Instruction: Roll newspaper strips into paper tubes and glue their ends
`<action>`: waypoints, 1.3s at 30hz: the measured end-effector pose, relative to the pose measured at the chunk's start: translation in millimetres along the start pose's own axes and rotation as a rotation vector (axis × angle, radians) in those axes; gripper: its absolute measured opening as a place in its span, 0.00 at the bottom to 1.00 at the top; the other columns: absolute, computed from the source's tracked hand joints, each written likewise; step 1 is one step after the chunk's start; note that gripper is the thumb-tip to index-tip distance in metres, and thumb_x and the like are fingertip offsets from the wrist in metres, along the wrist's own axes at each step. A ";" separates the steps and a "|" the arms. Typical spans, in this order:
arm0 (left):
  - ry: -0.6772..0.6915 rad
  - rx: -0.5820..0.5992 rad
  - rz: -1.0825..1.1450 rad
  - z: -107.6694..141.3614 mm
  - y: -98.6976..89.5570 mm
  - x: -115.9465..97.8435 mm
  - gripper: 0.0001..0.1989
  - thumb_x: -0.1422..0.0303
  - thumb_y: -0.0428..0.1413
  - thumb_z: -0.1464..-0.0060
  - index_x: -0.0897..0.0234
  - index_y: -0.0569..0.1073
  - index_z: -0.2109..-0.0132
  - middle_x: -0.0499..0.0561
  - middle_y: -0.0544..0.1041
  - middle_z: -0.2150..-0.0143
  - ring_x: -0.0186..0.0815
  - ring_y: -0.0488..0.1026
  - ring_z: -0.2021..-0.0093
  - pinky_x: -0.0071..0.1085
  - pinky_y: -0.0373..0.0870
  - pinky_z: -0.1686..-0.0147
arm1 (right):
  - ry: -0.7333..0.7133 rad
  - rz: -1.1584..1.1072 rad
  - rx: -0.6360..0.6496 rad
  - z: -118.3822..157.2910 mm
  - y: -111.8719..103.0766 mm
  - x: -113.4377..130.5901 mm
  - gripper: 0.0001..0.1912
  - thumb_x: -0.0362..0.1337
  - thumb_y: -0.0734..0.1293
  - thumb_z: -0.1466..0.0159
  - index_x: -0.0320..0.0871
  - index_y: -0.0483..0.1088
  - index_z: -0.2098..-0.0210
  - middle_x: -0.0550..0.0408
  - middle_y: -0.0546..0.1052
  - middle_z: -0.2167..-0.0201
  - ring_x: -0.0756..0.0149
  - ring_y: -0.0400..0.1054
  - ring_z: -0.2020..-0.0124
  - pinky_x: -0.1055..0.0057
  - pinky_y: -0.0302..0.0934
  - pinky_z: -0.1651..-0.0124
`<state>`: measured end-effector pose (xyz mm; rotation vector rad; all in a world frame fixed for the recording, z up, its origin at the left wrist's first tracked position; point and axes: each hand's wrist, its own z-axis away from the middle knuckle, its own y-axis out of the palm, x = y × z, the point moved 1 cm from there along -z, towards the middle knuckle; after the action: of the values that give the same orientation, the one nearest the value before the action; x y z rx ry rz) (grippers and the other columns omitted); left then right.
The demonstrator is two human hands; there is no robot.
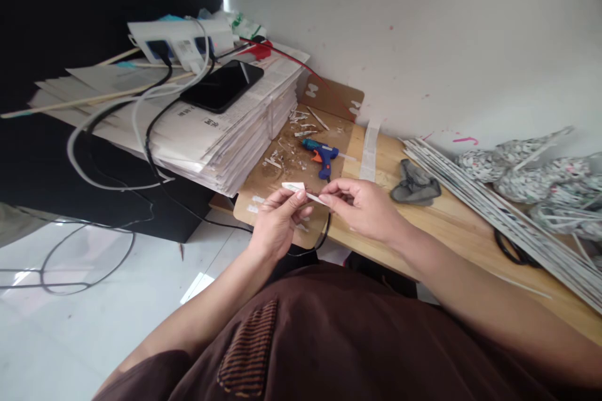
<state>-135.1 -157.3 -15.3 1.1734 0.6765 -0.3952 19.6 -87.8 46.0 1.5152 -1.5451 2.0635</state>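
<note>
Between my two hands is a small white paper strip (294, 187), its wider end showing past my left fingertips. My left hand (277, 219) pinches it between thumb and fingers. The fingers of my right hand (360, 203) are closed on the narrow, rolled-looking end. Just beyond the hands a blue glue gun (324, 155) with an orange trigger lies on a brown board (286, 172), among paper scraps (301, 118).
At the left a tall newspaper stack (188, 138) carries a black phone (223, 84), a power strip (183, 41) and cables. On the wooden table (376, 229) are a grey cloth (414, 183), long paper sticks (493, 213) and woven paper pieces (540, 175).
</note>
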 end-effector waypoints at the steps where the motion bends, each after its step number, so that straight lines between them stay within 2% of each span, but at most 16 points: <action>1: 0.005 -0.013 0.003 -0.8 -0.2 -0.5 0.11 0.70 0.69 0.57 0.67 0.78 0.66 0.50 0.80 0.66 0.27 0.77 0.67 0.20 0.75 0.67 | 0.033 0.007 -0.012 -4.7 -3.8 -6.7 0.14 0.49 0.67 0.36 0.44 0.76 0.65 0.56 0.78 0.73 0.68 0.70 0.74 0.73 0.60 0.72; 3: 0.018 -0.034 0.018 -3.0 -0.3 -1.5 0.11 0.69 0.70 0.57 0.67 0.77 0.67 0.50 0.80 0.67 0.29 0.79 0.65 0.20 0.76 0.66 | 0.160 -0.035 -0.043 -17.4 -11.2 -22.6 0.19 0.54 0.67 0.38 0.44 0.74 0.67 0.54 0.78 0.73 0.68 0.70 0.76 0.73 0.60 0.75; 6: 0.042 -0.046 0.048 -6.6 1.0 -2.0 0.13 0.69 0.70 0.59 0.67 0.75 0.69 0.48 0.78 0.70 0.35 0.80 0.60 0.21 0.76 0.63 | 0.446 -0.092 -0.044 -40.7 -15.2 -44.2 0.27 0.63 0.65 0.41 0.43 0.71 0.67 0.50 0.79 0.71 0.66 0.70 0.80 0.71 0.60 0.79; 9: 0.051 -0.041 0.062 -9.2 3.8 -1.5 0.12 0.69 0.70 0.59 0.68 0.75 0.69 0.48 0.78 0.70 0.36 0.81 0.59 0.23 0.77 0.59 | 0.479 0.075 0.016 -62.7 -9.1 -51.4 0.32 0.68 0.62 0.43 0.44 0.69 0.75 0.51 0.75 0.81 0.64 0.68 0.83 0.70 0.57 0.80; 12: 0.050 -0.032 0.060 -11.0 5.3 -1.7 0.11 0.70 0.70 0.58 0.68 0.76 0.68 0.49 0.79 0.68 0.36 0.81 0.58 0.23 0.77 0.58 | 0.430 0.118 -0.014 -77.1 -1.7 -52.3 0.26 0.61 0.70 0.46 0.44 0.66 0.81 0.55 0.68 0.89 0.64 0.65 0.85 0.71 0.53 0.81; 14: 0.055 -0.037 0.059 -12.3 4.8 -2.6 0.11 0.70 0.70 0.58 0.68 0.77 0.68 0.50 0.79 0.67 0.36 0.81 0.58 0.23 0.77 0.59 | 0.518 -0.092 -0.026 -82.2 -0.5 -54.9 0.19 0.50 0.73 0.46 0.45 0.67 0.81 0.58 0.66 0.91 0.66 0.62 0.87 0.72 0.51 0.83; 16: 0.063 -0.050 0.063 -13.9 3.4 -3.6 0.11 0.71 0.70 0.58 0.69 0.77 0.68 0.50 0.79 0.67 0.36 0.81 0.59 0.24 0.77 0.59 | 0.637 -0.331 -0.012 -84.6 -4.0 -57.8 0.12 0.41 0.71 0.44 0.44 0.67 0.78 0.58 0.67 0.91 0.68 0.61 0.89 0.73 0.51 0.85; 18: 0.073 -0.062 0.068 -15.5 2.1 -4.1 0.10 0.71 0.70 0.57 0.69 0.76 0.69 0.50 0.79 0.67 0.36 0.80 0.59 0.24 0.77 0.59 | 0.688 -0.481 0.015 -84.9 -11.3 -58.5 0.07 0.37 0.67 0.43 0.43 0.67 0.75 0.55 0.72 0.87 0.67 0.65 0.87 0.73 0.57 0.85; 21: 0.075 -0.057 0.053 -17.8 1.9 -3.0 0.09 0.71 0.69 0.56 0.68 0.76 0.68 0.51 0.79 0.66 0.34 0.80 0.59 0.24 0.77 0.58 | 0.667 -0.648 0.037 -81.0 -21.3 -55.6 0.01 0.33 0.64 0.44 0.41 0.67 0.71 0.50 0.77 0.79 0.66 0.70 0.81 0.72 0.65 0.81; 24: 0.068 -0.034 0.030 -20.3 3.1 -0.6 0.10 0.70 0.69 0.55 0.69 0.77 0.67 0.51 0.79 0.65 0.34 0.80 0.59 0.24 0.77 0.58 | 0.599 -0.779 -0.026 -73.3 -21.8 -52.9 0.06 0.30 0.63 0.47 0.42 0.64 0.68 0.53 0.78 0.76 0.69 0.71 0.79 0.75 0.66 0.78; 27: 0.081 -0.029 0.029 -22.8 3.6 0.6 0.10 0.70 0.69 0.55 0.69 0.77 0.67 0.52 0.79 0.65 0.34 0.80 0.59 0.23 0.77 0.59 | 0.417 -0.903 -0.161 -65.5 -19.6 -51.2 0.13 0.28 0.65 0.50 0.45 0.62 0.65 0.61 0.76 0.74 0.71 0.71 0.78 0.77 0.66 0.76; 30: 0.095 -0.025 0.021 -24.5 3.5 0.3 0.10 0.70 0.68 0.55 0.69 0.77 0.67 0.52 0.79 0.64 0.33 0.80 0.59 0.21 0.77 0.60 | 0.231 -1.019 -0.166 -58.2 -24.0 -48.4 0.19 0.28 0.69 0.53 0.46 0.63 0.62 0.62 0.76 0.72 0.69 0.73 0.74 0.75 0.66 0.74; 32: 0.100 -0.023 0.002 -25.7 3.2 -0.3 0.10 0.70 0.68 0.54 0.69 0.77 0.66 0.52 0.79 0.64 0.33 0.79 0.59 0.21 0.77 0.60 | 0.280 -1.051 -0.100 -53.3 -29.1 -47.4 0.18 0.31 0.72 0.52 0.45 0.64 0.64 0.61 0.75 0.74 0.71 0.70 0.77 0.76 0.63 0.76; 34: 0.105 -0.022 -0.011 -28.0 2.2 -1.8 0.10 0.69 0.68 0.55 0.69 0.78 0.65 0.52 0.79 0.64 0.33 0.79 0.59 0.21 0.77 0.60 | 0.398 -1.068 -0.059 -47.8 -33.4 -47.4 0.17 0.38 0.75 0.49 0.44 0.63 0.67 0.64 0.70 0.80 0.75 0.61 0.83 0.79 0.54 0.82; 36: 0.109 -0.024 -0.014 -32.6 -0.3 -5.3 0.11 0.70 0.69 0.55 0.69 0.78 0.65 0.52 0.79 0.64 0.33 0.79 0.60 0.21 0.77 0.61 | 0.449 -1.067 -0.063 -41.4 -35.4 -47.2 0.20 0.47 0.75 0.47 0.44 0.63 0.67 0.66 0.65 0.83 0.78 0.54 0.86 0.80 0.46 0.84; 39: 0.128 -0.049 -0.008 -43.5 -7.3 -15.4 0.09 0.71 0.68 0.55 0.70 0.77 0.67 0.53 0.79 0.64 0.32 0.79 0.61 0.21 0.77 0.62 | 0.324 -1.028 -0.128 -30.2 -35.0 -43.9 0.21 0.49 0.75 0.46 0.45 0.65 0.64 0.63 0.70 0.77 0.76 0.60 0.82 0.78 0.50 0.81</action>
<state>-163.1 -120.1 -20.0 1.1568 0.7985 -0.3104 43.8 -29.8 35.5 1.3806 -0.5399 1.4406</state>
